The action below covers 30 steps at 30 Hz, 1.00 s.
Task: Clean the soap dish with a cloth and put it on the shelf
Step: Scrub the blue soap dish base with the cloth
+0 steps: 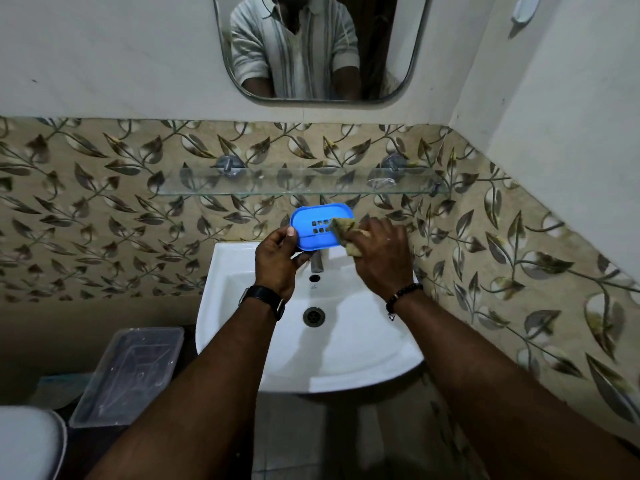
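Note:
A blue plastic soap dish (317, 221) with small drain holes is held up over the back of the white sink (242, 327), tilted toward me. My left hand (280, 263) grips its left edge, thumb on the rim. My right hand (379, 256) holds a folded brownish cloth (343, 230) and presses it against the dish's right side. The glass shelf (301, 185) is fixed to the leaf-patterned tiles just above the dish and carries nothing I can see.
A tap (317, 263) sits under the dish at the sink's back. A mirror (311, 46) hangs above the shelf. A clear plastic box (128, 372) stands left of the sink, a white rounded object (27, 441) at bottom left. The right wall is close.

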Each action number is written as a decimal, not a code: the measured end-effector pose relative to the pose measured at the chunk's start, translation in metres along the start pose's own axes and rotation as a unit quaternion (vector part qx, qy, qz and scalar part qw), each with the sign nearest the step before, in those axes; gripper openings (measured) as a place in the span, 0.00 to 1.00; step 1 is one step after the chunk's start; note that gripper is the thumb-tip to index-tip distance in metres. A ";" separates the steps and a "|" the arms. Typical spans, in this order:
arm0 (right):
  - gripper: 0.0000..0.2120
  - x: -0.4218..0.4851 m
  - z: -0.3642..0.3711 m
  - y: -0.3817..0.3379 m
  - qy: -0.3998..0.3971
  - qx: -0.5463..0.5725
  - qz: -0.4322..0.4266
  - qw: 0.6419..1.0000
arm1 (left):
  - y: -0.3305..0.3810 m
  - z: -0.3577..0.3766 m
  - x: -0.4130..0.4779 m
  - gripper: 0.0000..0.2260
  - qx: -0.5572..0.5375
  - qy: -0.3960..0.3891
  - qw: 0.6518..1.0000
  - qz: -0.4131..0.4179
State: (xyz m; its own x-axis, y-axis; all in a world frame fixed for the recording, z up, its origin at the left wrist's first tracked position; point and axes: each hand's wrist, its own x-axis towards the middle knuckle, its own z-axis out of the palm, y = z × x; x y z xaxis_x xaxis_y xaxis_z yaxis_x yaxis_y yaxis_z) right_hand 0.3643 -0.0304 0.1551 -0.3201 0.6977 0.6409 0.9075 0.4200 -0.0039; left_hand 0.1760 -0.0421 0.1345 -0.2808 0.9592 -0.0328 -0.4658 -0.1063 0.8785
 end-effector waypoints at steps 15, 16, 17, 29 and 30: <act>0.18 0.013 -0.004 -0.020 0.014 -0.009 0.027 1.000 | 0.000 0.008 -0.009 0.07 0.115 -0.078 0.988 0.063; 0.18 0.014 -0.004 -0.014 0.011 -0.012 0.071 0.997 | 0.001 0.007 -0.010 0.07 0.113 -0.074 0.989 0.065; 0.16 0.014 -0.004 -0.009 0.006 -0.008 0.106 0.994 | 0.001 0.006 -0.009 0.07 0.110 -0.069 0.989 0.066; 0.21 0.013 -0.002 0.009 -0.049 0.680 0.589 0.434 | -0.002 0.004 -0.018 0.11 0.335 -0.168 0.901 0.219; 0.25 0.014 -0.003 0.014 -0.078 0.694 0.569 0.434 | -0.002 0.005 -0.020 0.13 0.361 -0.177 0.887 0.229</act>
State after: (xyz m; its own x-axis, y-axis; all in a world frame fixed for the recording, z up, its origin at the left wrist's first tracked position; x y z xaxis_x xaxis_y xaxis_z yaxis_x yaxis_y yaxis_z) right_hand 0.3733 -0.0173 0.1664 0.0090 0.8968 -0.4423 -0.5018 -0.3786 -0.7777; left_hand 0.1862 -0.0601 0.1360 0.0376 0.8945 0.4454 0.3230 -0.4327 0.8417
